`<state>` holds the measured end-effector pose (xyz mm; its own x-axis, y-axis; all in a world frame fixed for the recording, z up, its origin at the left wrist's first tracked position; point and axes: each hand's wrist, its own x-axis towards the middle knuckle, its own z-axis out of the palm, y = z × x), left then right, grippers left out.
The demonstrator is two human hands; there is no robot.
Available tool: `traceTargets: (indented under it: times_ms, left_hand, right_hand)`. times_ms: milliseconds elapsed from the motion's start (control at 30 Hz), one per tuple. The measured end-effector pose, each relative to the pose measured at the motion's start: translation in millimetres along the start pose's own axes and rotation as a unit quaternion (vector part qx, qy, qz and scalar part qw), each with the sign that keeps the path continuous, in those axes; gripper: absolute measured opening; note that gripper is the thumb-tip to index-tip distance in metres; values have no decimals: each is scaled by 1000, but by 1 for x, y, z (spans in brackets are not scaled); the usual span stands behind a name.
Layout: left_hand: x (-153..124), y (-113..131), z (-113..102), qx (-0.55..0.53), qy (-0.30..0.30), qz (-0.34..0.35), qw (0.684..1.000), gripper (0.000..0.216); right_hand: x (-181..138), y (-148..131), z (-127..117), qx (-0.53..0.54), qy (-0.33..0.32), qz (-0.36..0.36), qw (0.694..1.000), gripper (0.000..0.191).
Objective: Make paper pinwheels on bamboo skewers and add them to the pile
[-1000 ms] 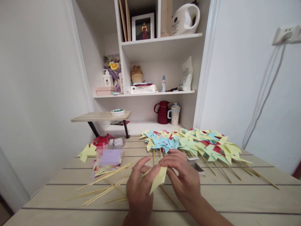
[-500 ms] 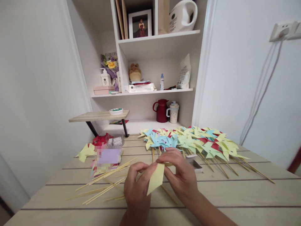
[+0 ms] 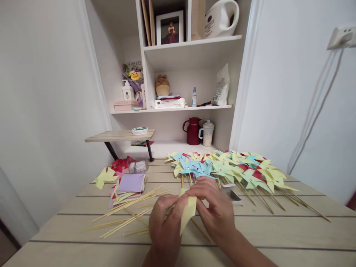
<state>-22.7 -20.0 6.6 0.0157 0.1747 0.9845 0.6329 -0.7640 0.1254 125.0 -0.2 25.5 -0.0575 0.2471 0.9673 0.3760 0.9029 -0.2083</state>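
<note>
Since before, both hands pinch closer: left hand (image 3: 164, 222) and right hand (image 3: 217, 211) grasp the paper (image 3: 188, 213), mid-fold; creasing likely needs steady fingertips.

Red jug (image 3: 193, 131) — speckled mug (image 3: 207, 134) just beside.

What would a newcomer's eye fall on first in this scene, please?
The spread of coloured paper pinwheels, lying across the far right of the table. Next, the left hand and right hand at the near edge, together holding a folded yellow paper. Loose sticks lie to their left.
</note>
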Motion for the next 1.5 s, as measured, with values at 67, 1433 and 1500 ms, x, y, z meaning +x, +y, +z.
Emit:
traceTargets:
  times_ms: [67, 1433, 1500]
  left_hand:
    - [1, -1, 1, 5, 11, -1, 1000, 29]
    - [4, -3, 16, -48, 0, -193, 980, 9]
    - [6, -3, 16, -60, -2, -209, 976, 9]
  right_hand:
    - [0, 0, 2, -4, 3, 3, 1000, 22]
    - [2, 12, -1, -12, -16, 35, 999, 16]
    - [3, 12, -1, -14, -21, 37, 999, 17]
